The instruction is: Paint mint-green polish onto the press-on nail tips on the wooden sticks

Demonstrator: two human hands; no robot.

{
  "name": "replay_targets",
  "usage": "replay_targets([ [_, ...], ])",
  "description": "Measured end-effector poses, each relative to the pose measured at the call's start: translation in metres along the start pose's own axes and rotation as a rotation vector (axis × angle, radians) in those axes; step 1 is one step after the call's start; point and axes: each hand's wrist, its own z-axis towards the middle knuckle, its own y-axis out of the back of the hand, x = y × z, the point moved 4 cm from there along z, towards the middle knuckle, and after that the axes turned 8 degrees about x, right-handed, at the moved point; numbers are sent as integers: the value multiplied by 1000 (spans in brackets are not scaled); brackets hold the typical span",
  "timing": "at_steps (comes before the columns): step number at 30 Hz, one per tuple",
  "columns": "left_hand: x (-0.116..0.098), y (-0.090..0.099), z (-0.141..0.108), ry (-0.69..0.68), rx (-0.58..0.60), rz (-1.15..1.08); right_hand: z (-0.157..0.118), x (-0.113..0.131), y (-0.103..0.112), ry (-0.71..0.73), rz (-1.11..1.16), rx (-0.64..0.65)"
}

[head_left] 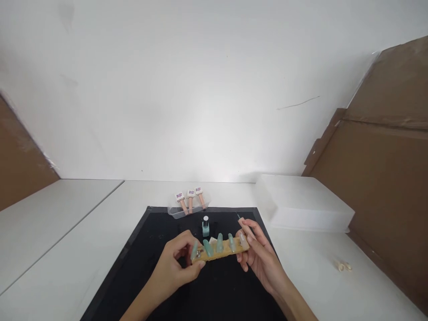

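My left hand (179,263) pinches the left end of a yellowish nail display stand (217,255), held above the black mat. Several false nails (220,243) stand along it, most of them pale green, while the one at the right end looks whitish and clear. Between the fingers of my right hand (259,249) is a nail polish brush (245,226) with a light pink handle, its bristle tip pointing up and left. That hand also sits against the right end of the stand. Behind the stand is a small green polish bottle (205,228) with a dark neck and pale top.
A clear plastic tray (177,214) with three pink-and-white bottles (191,198) lies at the mat's back edge. The black mat (140,272) covers the middle of the white table. A white box (307,203) stands at right; small beige rings (341,266) lie in front of it.
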Motion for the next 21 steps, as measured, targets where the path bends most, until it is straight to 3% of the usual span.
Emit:
replay_targets([
  [3, 1, -2, 0, -8, 5, -124, 1, -1, 0, -24, 33, -5],
  [7, 12, -16, -2, 69, 56, -554, 3, -7, -6, -78, 93, 13],
  [10, 17, -30, -5, 123, 124, -748, 1, -16, -15, -135, 133, 30],
  [16, 17, -42, -7, 223, 172, -736, -2, -31, -28, -182, 131, 69],
  [21, 15, -39, -7, 264, 117, -734, 2, -22, -14, -85, -44, -46],
])
